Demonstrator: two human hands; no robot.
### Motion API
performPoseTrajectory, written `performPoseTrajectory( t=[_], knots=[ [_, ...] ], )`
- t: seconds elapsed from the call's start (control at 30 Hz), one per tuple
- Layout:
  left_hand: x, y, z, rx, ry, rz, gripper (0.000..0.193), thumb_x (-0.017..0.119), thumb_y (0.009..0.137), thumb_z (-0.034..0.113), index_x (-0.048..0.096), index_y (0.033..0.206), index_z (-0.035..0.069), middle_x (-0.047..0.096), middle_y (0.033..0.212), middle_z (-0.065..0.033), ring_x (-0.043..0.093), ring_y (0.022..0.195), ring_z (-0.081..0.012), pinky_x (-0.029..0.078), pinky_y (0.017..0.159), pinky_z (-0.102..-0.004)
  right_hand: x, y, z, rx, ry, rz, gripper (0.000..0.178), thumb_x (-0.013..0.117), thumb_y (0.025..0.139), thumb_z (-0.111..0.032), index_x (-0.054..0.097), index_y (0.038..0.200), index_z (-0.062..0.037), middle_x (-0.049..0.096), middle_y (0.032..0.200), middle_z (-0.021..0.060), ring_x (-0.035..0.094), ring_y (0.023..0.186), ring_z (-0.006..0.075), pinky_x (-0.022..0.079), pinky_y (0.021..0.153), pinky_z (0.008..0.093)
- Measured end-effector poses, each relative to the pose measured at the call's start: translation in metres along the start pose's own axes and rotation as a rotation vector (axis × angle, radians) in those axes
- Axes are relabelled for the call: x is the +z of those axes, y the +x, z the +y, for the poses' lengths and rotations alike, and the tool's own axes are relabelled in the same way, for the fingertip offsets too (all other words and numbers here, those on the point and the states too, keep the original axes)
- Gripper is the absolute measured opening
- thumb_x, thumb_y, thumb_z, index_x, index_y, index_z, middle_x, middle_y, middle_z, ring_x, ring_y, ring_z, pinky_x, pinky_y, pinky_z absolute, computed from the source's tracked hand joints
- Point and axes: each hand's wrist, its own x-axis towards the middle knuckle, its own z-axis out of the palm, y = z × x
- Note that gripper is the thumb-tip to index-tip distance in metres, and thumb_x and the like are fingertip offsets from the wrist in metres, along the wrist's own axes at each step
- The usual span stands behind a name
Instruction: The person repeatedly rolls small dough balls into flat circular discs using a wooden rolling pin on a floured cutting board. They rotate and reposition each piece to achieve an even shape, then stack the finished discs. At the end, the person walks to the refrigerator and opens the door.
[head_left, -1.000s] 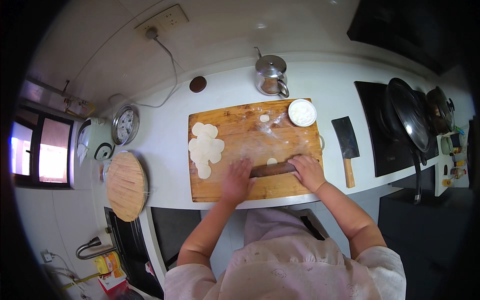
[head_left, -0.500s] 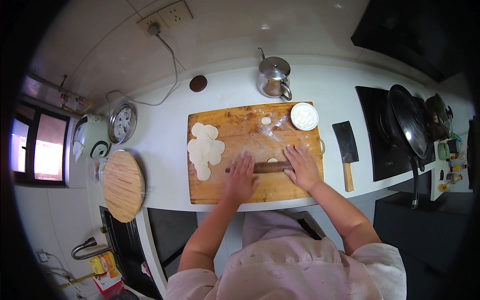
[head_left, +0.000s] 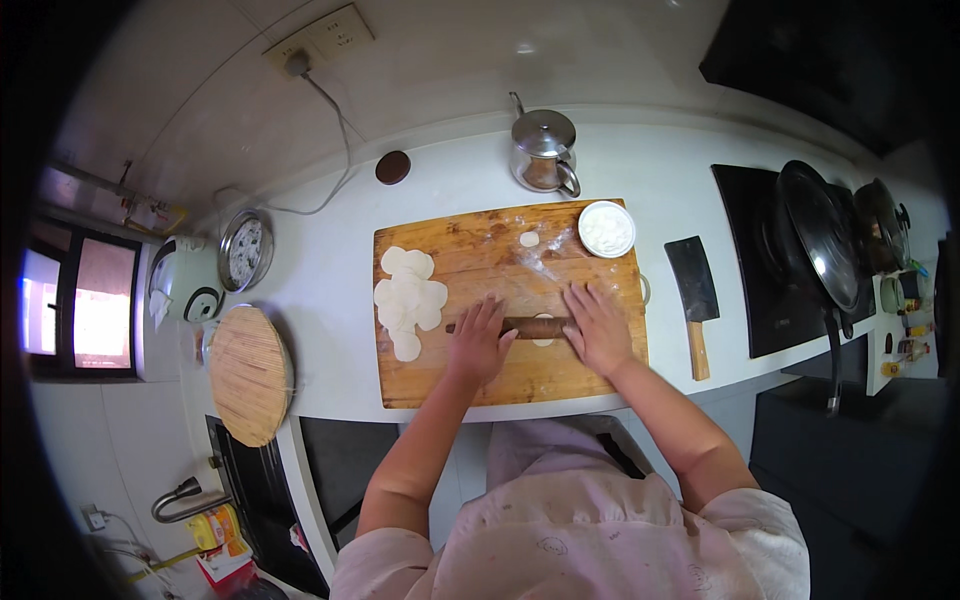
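Observation:
A dark wooden rolling pin (head_left: 535, 328) lies across a small dough round (head_left: 543, 342), whose pale edges show on both sides of the pin. My left hand (head_left: 482, 340) rests palm down over the pin's left part, fingers stretched forward. Over its right end lies my right hand (head_left: 597, 330), also flat with fingers extended. Both press on the pin without wrapping round it. Beneath is a floured wooden board (head_left: 470, 222). Several overlapping dough wrappers (head_left: 408, 297) cover its left side. Near the far edge sit a small dough piece (head_left: 529, 239) and a bowl of flour (head_left: 607, 229).
A cleaver (head_left: 692, 282) lies right of the board, before the cooktop (head_left: 741, 300) with a lidded pan (head_left: 818, 235). Behind the board stands a glass teapot (head_left: 544, 150) near a brown lid (head_left: 393, 167). At left are a metal bowl (head_left: 246, 250) and a round wooden lid (head_left: 248, 375).
The rolling pin has moved slightly away from me over the dough round, whose near edge now shows. Both hands have moved with it.

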Motion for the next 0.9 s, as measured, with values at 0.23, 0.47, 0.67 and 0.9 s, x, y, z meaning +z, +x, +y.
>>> performPoseTrajectory(
  t=[0.23,0.47,0.67,0.9],
  knots=[
    [0.004,0.040,0.046,0.116,-0.086,-0.040,0.036,0.071,0.086,0.019,0.064,0.120,0.010,0.062,0.118,-0.0121,0.057,0.114,-0.0328,0.045,0.097,-0.0468,0.008,-0.062,-0.020,-0.090,0.152,0.029,0.051,0.066,0.087,-0.016,0.055,0.137,-0.0107,0.056,0.132,0.0117,0.052,0.123,0.0325,0.040,0.108,0.0464],
    [0.016,0.063,0.035,0.096,-0.041,-0.217,0.023,0.080,0.077,0.018,0.069,0.096,0.012,0.066,0.105,-0.0086,0.061,0.101,-0.0303,0.048,0.089,-0.0437,0.007,-0.063,-0.025,-0.066,0.165,0.059,0.047,0.068,0.082,-0.011,0.061,0.128,-0.0118,0.058,0.112,0.0085,0.056,0.106,0.0304,0.045,0.096,0.0419],
    [-0.001,0.055,0.020,0.150,-0.254,-0.178,0.019,0.079,0.075,0.012,0.069,0.090,0.010,0.069,0.087,-0.0082,0.064,0.088,-0.0318,0.051,0.080,-0.0440,0.010,-0.066,-0.025,-0.038,0.157,0.059,0.048,0.070,0.081,-0.011,0.061,0.127,-0.0119,0.058,0.112,0.0083,0.056,0.106,0.0294,0.045,0.095,0.0414],
    [-0.039,0.026,-0.007,0.245,-0.083,-0.017,0.042,0.075,0.075,0.007,0.066,0.115,0.008,0.064,0.117,-0.0120,0.059,0.112,-0.0330,0.047,0.097,-0.0448,0.013,-0.066,-0.025,-0.042,0.148,0.057,0.051,0.073,0.080,-0.012,0.060,0.129,-0.0125,0.058,0.114,0.0084,0.056,0.107,0.0290,0.045,0.095,0.0415]
  ],
)
